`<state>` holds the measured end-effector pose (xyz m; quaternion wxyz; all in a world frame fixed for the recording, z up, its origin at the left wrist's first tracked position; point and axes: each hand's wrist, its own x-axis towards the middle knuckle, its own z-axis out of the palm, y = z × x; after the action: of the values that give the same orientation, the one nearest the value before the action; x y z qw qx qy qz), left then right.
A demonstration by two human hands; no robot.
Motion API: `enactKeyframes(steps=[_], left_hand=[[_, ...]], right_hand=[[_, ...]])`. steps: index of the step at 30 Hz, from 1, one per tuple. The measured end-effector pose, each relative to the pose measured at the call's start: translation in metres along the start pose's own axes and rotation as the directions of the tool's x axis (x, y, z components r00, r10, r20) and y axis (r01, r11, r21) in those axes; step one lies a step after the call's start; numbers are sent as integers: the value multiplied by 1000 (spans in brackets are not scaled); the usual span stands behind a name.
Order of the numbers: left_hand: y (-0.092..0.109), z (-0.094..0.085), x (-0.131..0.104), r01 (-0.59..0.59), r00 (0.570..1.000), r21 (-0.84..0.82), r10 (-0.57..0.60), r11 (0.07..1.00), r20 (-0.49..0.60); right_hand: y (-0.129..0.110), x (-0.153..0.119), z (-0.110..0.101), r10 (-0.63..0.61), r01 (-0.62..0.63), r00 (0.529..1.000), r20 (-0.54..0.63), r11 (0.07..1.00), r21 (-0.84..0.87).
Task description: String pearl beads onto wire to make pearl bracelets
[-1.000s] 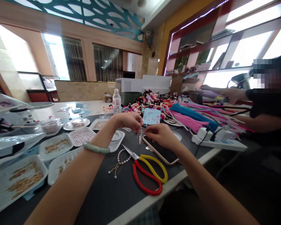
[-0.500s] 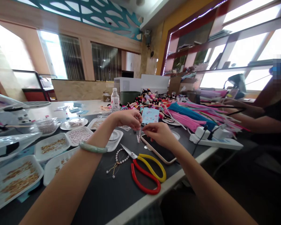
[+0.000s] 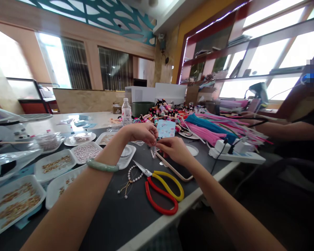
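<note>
From the pinched fingers of my left hand (image 3: 144, 133) hangs a short strand of pearly beads (image 3: 153, 152). My right hand (image 3: 176, 149) is closed in a pinch right beside it, its fingertips touching the upper end of the strand; any thread between them is too fine to make out. Below the hands lie scissors (image 3: 158, 190) with one red and one yellow handle, blades slightly apart. Left of the blades rests a beaded bracelet (image 3: 131, 177) with loose thread and dangling beads. A phone (image 3: 176, 167) lies partly under my right hand.
White trays of gold pieces (image 3: 56, 164) and pink beads (image 3: 86, 152) spread on the left. Behind stand a water bottle (image 3: 126, 111) and a heap of small dolls (image 3: 164, 109). Pink and blue pipe cleaners (image 3: 209, 129) and a power strip (image 3: 237, 155) lie right, near another person's arm (image 3: 279, 130).
My right fingertips have moved left to meet the strand at my left fingers. The whole view has shifted slightly; the scissors and bracelet lie as before.
</note>
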<state>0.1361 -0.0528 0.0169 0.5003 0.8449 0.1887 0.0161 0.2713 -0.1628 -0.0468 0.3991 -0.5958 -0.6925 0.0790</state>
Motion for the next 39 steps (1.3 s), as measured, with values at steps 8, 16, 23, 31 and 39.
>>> enactKeyframes(steps=[8, 16, 23, 31, 39], left_hand=[[-4, -2, 1, -41, 999, -17, 41, 999, 12], [-6, -3, 2, -24, 1000, -22, 24, 999, 6], [-4, -2, 0, 17, 1000, -8, -17, 1000, -20], [-9, 0, 8, 3, 1000, 75, -3, 997, 5], [-9, 2, 9, 13, 1000, 138, -11, 990, -15]], right_hand=[[-1, 0, 0, 6, -4, 996, -94, 1000, 22], [2, -1, 2, -7, 8, 992, -126, 1000, 11], [2, 0, 3, -30, 25, 994, -109, 999, -40], [7, 2, 4, -44, 40, 994, -96, 998, -45], [5, 3, 4, -48, 43, 993, -110, 998, -48]])
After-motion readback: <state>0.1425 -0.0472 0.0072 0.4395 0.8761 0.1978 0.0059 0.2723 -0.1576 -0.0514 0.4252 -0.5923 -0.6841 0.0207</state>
